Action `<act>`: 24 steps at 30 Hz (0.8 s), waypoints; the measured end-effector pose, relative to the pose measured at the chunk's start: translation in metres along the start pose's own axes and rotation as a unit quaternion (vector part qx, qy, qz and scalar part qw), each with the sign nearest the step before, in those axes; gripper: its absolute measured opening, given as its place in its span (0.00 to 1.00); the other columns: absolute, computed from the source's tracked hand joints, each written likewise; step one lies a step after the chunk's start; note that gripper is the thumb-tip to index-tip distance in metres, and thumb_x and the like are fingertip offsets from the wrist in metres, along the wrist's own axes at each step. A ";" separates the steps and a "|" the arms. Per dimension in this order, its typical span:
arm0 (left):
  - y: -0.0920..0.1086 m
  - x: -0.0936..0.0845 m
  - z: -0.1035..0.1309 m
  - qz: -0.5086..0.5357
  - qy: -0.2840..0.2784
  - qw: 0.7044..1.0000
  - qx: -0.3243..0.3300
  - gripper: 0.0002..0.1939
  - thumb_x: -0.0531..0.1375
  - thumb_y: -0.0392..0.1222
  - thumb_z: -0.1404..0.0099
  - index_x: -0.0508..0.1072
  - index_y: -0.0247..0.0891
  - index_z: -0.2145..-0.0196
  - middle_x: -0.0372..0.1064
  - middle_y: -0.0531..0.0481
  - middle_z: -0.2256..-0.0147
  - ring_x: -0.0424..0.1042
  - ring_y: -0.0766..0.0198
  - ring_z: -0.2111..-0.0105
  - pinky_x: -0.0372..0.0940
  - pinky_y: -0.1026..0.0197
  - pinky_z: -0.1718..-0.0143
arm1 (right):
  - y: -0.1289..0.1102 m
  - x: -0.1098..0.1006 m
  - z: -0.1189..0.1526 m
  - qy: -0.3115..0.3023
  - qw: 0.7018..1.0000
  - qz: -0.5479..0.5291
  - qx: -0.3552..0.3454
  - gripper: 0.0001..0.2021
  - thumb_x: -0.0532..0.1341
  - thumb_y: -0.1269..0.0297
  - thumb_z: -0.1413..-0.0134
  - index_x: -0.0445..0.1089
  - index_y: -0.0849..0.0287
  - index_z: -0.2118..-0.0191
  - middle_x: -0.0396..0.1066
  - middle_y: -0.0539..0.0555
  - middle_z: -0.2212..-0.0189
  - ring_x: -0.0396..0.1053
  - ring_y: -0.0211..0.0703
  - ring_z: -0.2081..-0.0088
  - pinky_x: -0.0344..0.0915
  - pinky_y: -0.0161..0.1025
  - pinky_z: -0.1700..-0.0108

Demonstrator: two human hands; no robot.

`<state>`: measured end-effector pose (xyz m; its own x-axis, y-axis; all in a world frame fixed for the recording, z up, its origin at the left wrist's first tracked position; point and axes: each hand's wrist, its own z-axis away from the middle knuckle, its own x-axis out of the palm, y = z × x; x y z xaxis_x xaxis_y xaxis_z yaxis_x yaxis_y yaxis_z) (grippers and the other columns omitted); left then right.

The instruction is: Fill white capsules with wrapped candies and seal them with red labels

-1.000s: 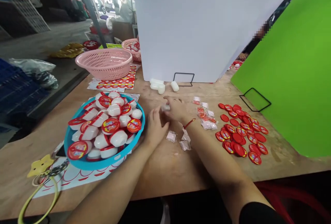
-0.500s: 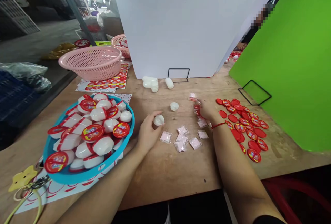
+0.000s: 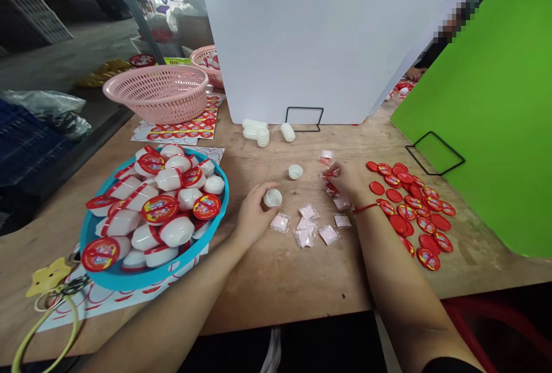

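My left hand [image 3: 255,212] curls its thumb and fingers around a small white plastic cup [image 3: 273,198], which stands mouth up on the table. A second white cup [image 3: 295,172] stands just beyond it. My right hand [image 3: 347,182] is closed at the fingertips on a small clear-and-red packet [image 3: 329,184] lying among similar ones. Its fingertips are partly hidden by the hand. Several small pink packets [image 3: 306,226] in clear wrap lie between my forearms. Round red lids [image 3: 405,212], some with printed pictures, are spread to the right of my right forearm.
A blue basin [image 3: 222,212] of filled, lidded cups stands left. Behind it are a pink basket [image 3: 159,97] and printed sheets [image 3: 207,123]. Stacked white cups [image 3: 256,130] lie before a white panel [image 3: 293,34]. A green panel [image 3: 487,103] borders the right; keys [image 3: 73,285] lie front left.
The view has shifted slightly, so the scene sits a little further right. My right fingers have closed in on the red packet. My left hand still holds the cup.
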<state>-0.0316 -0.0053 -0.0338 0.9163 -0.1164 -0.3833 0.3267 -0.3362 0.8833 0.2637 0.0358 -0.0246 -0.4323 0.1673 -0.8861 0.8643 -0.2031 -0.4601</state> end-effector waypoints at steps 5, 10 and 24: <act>-0.003 0.001 0.002 0.077 0.005 0.996 -0.052 0.29 0.66 0.33 0.44 0.70 0.41 0.45 0.73 0.43 0.47 0.72 0.52 0.47 0.66 0.47 0.43 | -0.008 -0.002 0.005 0.000 0.999 -0.028 0.019 0.05 0.60 0.74 0.51 0.72 0.58 0.68 0.74 0.51 0.77 0.70 0.41 0.75 0.62 0.36 0.70; -0.006 -0.002 0.003 0.119 0.007 0.991 -0.062 0.23 0.64 0.33 0.43 0.73 0.41 0.48 0.72 0.43 0.48 0.73 0.53 0.48 0.70 0.50 0.47 | -0.036 -0.005 0.019 0.082 0.987 -0.138 -0.028 0.07 0.61 0.69 0.50 0.72 0.56 0.63 0.78 0.54 0.68 0.75 0.47 0.65 0.68 0.41 0.62; 0.011 -0.004 0.005 0.291 -0.062 0.950 -0.089 0.21 0.66 0.47 0.37 0.72 0.39 0.48 0.75 0.44 0.50 0.75 0.55 0.50 0.68 0.52 0.45 | -0.105 0.012 0.076 -0.015 0.897 -0.230 -0.377 0.11 0.62 0.67 0.40 0.72 0.52 0.52 0.78 0.53 0.58 0.74 0.47 0.55 0.71 0.47 0.51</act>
<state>-0.0328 -0.0133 -0.0243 0.9230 -0.3472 0.1660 -0.1839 -0.0191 0.9828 0.1483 -0.0137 0.0084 -0.7843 0.0374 -0.6193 0.5163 0.5928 -0.6181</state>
